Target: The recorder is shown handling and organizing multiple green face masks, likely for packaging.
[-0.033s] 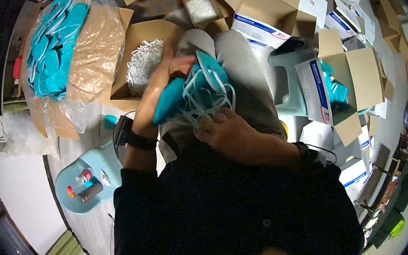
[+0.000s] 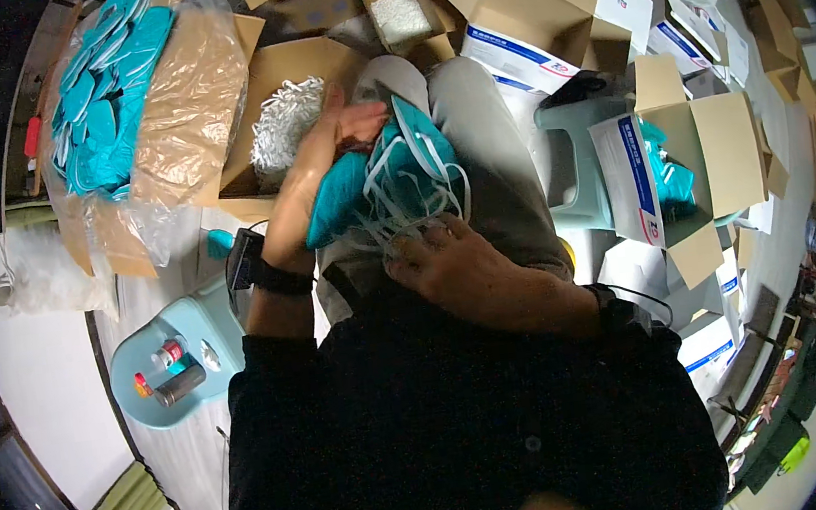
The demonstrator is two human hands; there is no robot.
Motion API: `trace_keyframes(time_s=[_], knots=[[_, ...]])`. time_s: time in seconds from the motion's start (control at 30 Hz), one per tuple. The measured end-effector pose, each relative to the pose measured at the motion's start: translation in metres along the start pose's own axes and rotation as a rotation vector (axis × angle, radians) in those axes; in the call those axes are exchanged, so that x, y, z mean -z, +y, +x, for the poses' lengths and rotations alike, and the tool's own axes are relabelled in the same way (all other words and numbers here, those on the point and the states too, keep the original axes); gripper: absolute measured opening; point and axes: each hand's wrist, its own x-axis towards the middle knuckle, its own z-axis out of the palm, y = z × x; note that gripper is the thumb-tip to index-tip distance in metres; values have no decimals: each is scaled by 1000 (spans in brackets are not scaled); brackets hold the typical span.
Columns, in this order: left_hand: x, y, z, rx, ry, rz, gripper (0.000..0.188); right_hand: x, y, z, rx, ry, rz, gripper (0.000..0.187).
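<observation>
Across my lap lie several teal mask-like pads (image 2: pixel 336 198) with thin white straps (image 2: pixel 402 180) looped over them. My left hand (image 2: pixel 344 131) is at their far left side, fingers stretched out and apart, with the pads against its inner side. Closer to my body, my right hand (image 2: pixel 454 265) is closed, its bent fingers gripping the near ends of the straps. Its fingertips are partly hidden under the hand. One pad stands tilted up among the straps.
At the far left, a plastic-lined box (image 2: pixel 175 110) carries a heap of teal pads (image 2: pixel 98 139). Beside my left arm is a carton (image 2: pixel 315 59) with white straps (image 2: pixel 283 128). A blue stool (image 2: pixel 150 330) holds bottles. To the right stand another stool (image 2: pixel 575 170) and an open carton (image 2: pixel 631 184) with teal pieces.
</observation>
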Motion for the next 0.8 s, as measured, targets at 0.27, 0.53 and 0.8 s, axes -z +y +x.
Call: trace_keyframes(time_s=[0.27, 0.53, 0.8], knots=[[21, -2, 17, -183, 64, 719, 46, 7, 1, -13, 163, 292, 15, 29], [21, 20, -31, -11, 354, 668, 61, 24, 45, 23, -468, 630, 221, 38], [52, 20, -70, -101, 9, 633, 37, -48, 102, 39, -656, 631, 494, 26]])
